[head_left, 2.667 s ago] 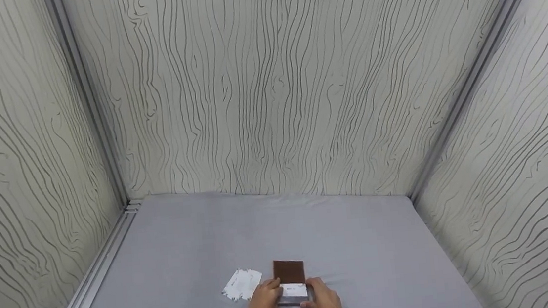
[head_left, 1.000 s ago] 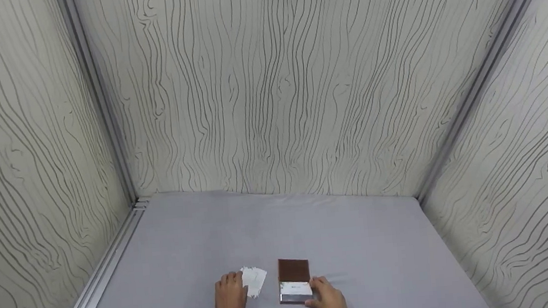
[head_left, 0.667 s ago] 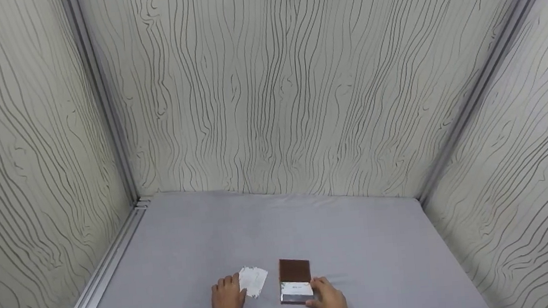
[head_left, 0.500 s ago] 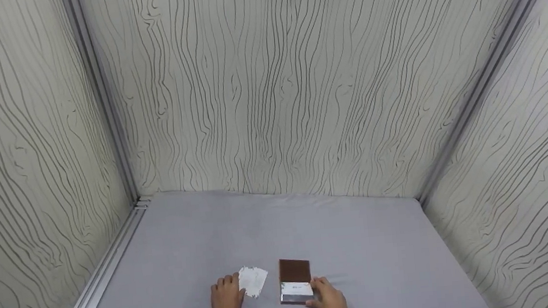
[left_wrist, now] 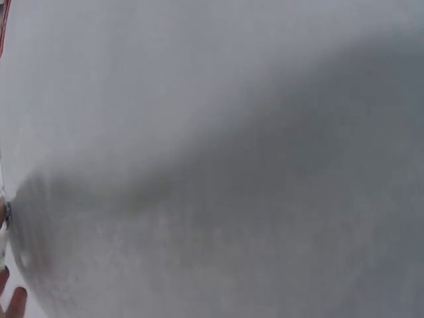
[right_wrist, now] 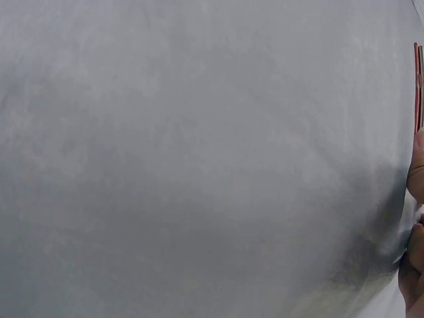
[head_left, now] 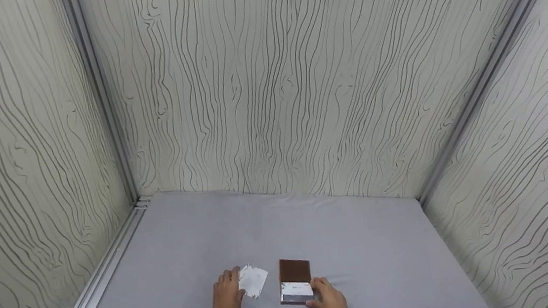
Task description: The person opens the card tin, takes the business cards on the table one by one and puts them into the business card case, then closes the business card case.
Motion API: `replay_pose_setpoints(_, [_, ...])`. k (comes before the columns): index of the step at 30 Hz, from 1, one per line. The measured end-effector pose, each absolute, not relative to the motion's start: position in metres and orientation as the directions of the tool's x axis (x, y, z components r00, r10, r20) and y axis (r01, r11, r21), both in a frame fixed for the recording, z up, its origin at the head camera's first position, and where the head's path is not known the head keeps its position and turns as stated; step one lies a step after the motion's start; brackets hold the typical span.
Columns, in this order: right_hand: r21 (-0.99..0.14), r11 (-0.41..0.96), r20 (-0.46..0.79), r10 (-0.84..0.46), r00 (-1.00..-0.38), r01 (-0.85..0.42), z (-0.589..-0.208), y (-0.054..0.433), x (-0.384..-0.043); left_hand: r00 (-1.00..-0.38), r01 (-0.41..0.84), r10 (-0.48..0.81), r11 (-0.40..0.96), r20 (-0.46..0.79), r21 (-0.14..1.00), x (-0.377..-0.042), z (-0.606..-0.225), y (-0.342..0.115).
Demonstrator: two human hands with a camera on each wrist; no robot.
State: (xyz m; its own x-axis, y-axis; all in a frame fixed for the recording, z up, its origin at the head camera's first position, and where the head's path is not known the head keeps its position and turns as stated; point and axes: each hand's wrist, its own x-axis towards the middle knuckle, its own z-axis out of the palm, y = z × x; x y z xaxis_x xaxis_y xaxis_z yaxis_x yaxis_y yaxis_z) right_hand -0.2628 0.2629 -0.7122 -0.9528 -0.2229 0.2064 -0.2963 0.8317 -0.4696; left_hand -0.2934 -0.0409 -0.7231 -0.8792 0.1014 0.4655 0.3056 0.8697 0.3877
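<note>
A brown card case (head_left: 294,270) lies open on the grey cloth, its lid folded away from me. White cards (head_left: 296,288) with small print sit in its lower half, behind a shiny strip. My right hand (head_left: 330,298) holds the case by its right edge, thumb at the lower corner and fingers higher up. To the left of the case is a small spread of white cards (head_left: 254,281) with uneven edges. My left hand (head_left: 227,297) lies along their left side, fingers fairly straight, fingertips and thumb touching the edge. Both wrist views catch only bits of fingers at the border.
Grey cloth (head_left: 280,228) covers the table. Pale walls with a wood-grain line pattern (head_left: 258,86) rise behind and on both sides. A metal rail (head_left: 101,276) runs along the left table edge.
My left hand has left the card case and moved left to the loose cards; lately its fingers straightened and the cards shifted slightly. My right hand stays at the case.
</note>
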Motion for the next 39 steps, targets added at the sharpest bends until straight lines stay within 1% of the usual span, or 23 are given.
replay_pose_setpoints(5, [-0.474, 0.837, 0.187, -0.207, -0.960, -0.272, -0.713, 0.262, -0.264, -0.857, 0.359, 0.103, 0.823, 0.506, 0.441, -0.295, -0.723, -0.039])
replay_pose_setpoints(12, [-0.482, 0.835, 0.183, -0.199, -0.963, -0.265, -0.712, 0.262, -0.263, -0.798, 0.442, 0.110, 0.775, 0.592, 0.452, -0.295, -0.721, -0.037])
replay_pose_setpoints(20, [-0.476, 0.833, 0.204, -0.206, -0.957, -0.281, -0.715, 0.263, -0.262, -0.754, 0.524, 0.123, 0.704, 0.646, 0.478, -0.297, -0.719, -0.033])
replay_pose_setpoints(25, [-0.489, 0.820, 0.204, -0.222, -0.953, -0.296, -0.714, 0.264, -0.262, -0.744, 0.531, 0.144, 0.721, 0.652, 0.446, -0.299, -0.719, -0.025])
replay_pose_setpoints(32, [-0.512, 0.819, 0.155, -0.209, -0.965, -0.260, -0.716, 0.265, -0.264, -0.683, 0.595, 0.189, 0.705, 0.706, 0.387, -0.302, -0.718, -0.011])
replay_pose_setpoints(35, [-0.525, 0.812, 0.147, -0.209, -0.967, -0.255, -0.717, 0.265, -0.264, -0.683, 0.601, 0.208, 0.706, 0.700, 0.376, -0.301, -0.715, -0.003])
replay_pose_setpoints(39, [-0.531, 0.810, 0.144, -0.203, -0.968, -0.249, -0.717, 0.265, -0.265, -0.653, 0.634, 0.242, 0.693, 0.718, 0.343, -0.301, -0.711, 0.007])
